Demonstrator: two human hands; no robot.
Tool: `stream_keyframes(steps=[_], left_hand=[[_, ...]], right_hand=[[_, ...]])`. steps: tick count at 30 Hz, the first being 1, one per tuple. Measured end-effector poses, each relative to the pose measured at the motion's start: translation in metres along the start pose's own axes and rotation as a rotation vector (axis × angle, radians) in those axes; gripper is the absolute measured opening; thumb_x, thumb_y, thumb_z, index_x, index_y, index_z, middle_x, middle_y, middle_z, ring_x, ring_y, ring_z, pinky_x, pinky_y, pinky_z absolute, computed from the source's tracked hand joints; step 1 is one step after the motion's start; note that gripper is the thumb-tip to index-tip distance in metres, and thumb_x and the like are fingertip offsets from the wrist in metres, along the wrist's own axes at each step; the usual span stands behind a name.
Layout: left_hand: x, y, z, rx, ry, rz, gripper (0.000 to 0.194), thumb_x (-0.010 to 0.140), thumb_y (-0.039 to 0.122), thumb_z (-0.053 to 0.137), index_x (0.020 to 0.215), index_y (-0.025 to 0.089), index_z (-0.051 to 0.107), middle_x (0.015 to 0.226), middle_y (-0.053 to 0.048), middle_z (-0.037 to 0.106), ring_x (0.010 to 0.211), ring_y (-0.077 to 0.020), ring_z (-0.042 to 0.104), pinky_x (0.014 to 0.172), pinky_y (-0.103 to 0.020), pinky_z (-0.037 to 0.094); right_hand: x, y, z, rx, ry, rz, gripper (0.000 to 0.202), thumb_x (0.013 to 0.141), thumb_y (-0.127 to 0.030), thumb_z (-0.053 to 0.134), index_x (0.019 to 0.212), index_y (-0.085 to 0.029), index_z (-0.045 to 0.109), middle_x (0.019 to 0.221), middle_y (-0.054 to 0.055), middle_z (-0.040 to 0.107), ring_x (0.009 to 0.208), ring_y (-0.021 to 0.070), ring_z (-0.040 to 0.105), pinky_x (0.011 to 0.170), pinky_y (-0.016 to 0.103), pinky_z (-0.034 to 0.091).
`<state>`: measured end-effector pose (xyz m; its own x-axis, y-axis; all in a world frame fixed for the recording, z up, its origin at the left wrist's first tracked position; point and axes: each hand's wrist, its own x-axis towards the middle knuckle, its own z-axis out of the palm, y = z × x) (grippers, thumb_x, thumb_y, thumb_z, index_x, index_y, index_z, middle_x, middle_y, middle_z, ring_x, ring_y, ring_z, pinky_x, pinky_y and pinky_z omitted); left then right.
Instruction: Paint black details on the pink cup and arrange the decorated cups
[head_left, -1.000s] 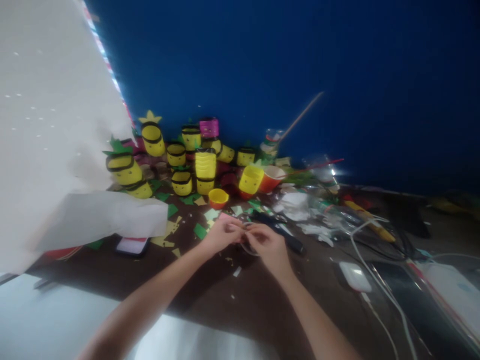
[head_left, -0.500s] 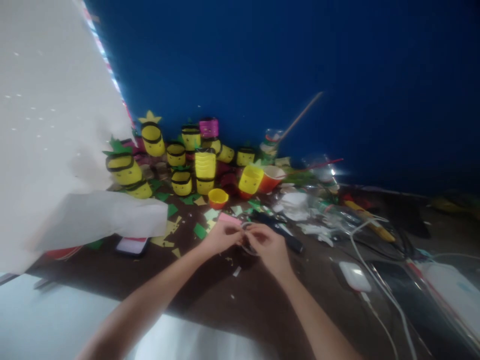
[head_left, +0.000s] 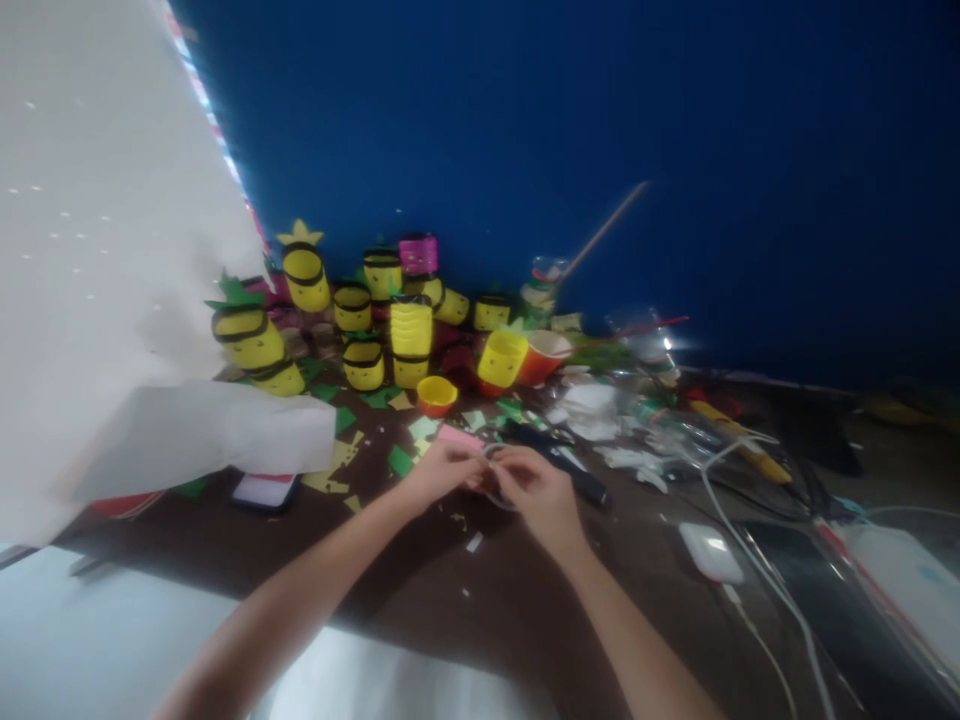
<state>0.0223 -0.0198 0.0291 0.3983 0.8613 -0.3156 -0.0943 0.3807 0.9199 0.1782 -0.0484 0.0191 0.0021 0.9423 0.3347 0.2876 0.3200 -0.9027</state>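
My left hand (head_left: 448, 474) and my right hand (head_left: 536, 488) meet over the dark table, fingertips pinched close together. Between them is a thin, pale grey ring-shaped thing (head_left: 497, 500). The fingers cover much of it, and blur hides its exact kind. A pink piece of paper (head_left: 459, 437) lies just behind my left hand. Behind my right hand rests a dark, long object (head_left: 589, 484) that I cannot make out. A small yellow and orange cup (head_left: 436, 396) stands a little further back.
Several yellow pineapple-like containers (head_left: 364, 364) crowd the back by the blue wall. Green and yellow scraps (head_left: 341, 455) litter the table. A phone (head_left: 264, 492) and white sheet (head_left: 277, 428) lie left. White cables (head_left: 780, 590), a white box (head_left: 711, 553) and a yellow-handled cutter (head_left: 739, 443) lie right.
Almost nothing differs. Both hands stay in the same place with the ring-shaped thing between them, apart from a very slight shift of the fingers.
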Motion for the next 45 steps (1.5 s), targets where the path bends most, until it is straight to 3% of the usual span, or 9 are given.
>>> stream_keyframes(steps=[5,18,30,45], left_hand=[[0.0005,-0.0009,-0.0004,-0.056,-0.005,-0.014,0.017,0.058,0.026,0.068,0.06,0.01,0.063,0.053,0.002,0.054,0.054,-0.0075,0.052,0.065,-0.026,0.049],[0.0045,-0.0065,-0.0036,-0.057,-0.038,-0.011,0.027,0.06,0.033,0.07,0.065,0.008,0.064,0.055,0.0,0.056,0.053,-0.0072,0.052,0.066,-0.027,0.048],[-0.0004,0.0008,-0.0013,0.017,-0.015,0.025,0.025,0.06,0.031,0.07,0.066,0.007,0.067,0.057,-0.002,0.06,0.054,-0.0082,0.053,0.063,-0.025,0.048],[0.0015,-0.003,-0.001,0.012,-0.039,0.016,0.018,0.06,0.028,0.065,0.058,0.011,0.059,0.054,0.001,0.056,0.057,-0.0108,0.056,0.068,-0.03,0.049]], right_hand=[[-0.0001,-0.0002,-0.0004,0.0,-0.016,-0.038,0.01,0.075,-0.027,0.064,0.068,-0.02,0.065,0.083,0.006,0.067,0.084,0.0182,0.063,0.077,0.032,0.053],[-0.0001,0.0026,-0.0013,-0.016,-0.019,-0.066,0.008,0.076,-0.024,0.064,0.069,-0.02,0.065,0.084,0.006,0.067,0.084,0.0179,0.063,0.079,0.033,0.052],[-0.0002,-0.0011,-0.0013,-0.01,-0.003,-0.061,0.007,0.076,-0.025,0.064,0.071,-0.02,0.065,0.082,0.006,0.066,0.082,0.0179,0.063,0.078,0.033,0.053],[-0.0008,-0.0032,-0.0019,-0.031,-0.059,-0.065,0.01,0.076,-0.022,0.061,0.067,-0.02,0.063,0.085,0.006,0.064,0.085,0.0174,0.062,0.07,0.028,0.052]])
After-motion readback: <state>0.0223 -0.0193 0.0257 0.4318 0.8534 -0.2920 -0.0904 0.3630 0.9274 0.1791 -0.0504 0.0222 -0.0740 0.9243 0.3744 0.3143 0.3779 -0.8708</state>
